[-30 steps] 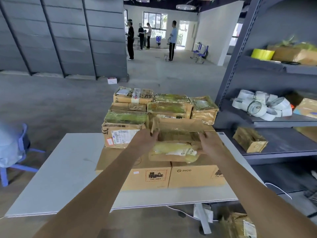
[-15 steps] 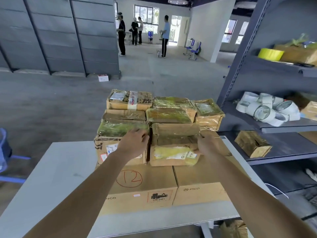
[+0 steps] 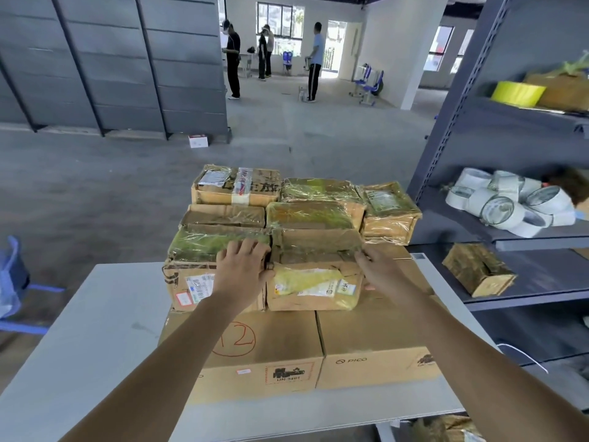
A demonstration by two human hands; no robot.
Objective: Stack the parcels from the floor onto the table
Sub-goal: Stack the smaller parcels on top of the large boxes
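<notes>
while left hand [image 3: 243,269] and right hand [image 3: 381,271] press its sides flat-fingered, crumpled brown parcel [image 3: 315,282], yellow-taped front

The parcels [image 3: 314,285] were creased brown cardboard, several wrapped in glossy clear film; the table [image 3: 95,330] was smooth matt grey, the right shelving [image 3: 452,122] painted metal.

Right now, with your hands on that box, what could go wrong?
The left hand sits where the yellow-labelled parcel meets its neighbour, so fingers could get pinched. The parcel's top looks crumpled and sunken, so anything stacked on it might tilt. The plastic-wrapped parcel at the far right seems to overhang the stack and might slide off.
</notes>
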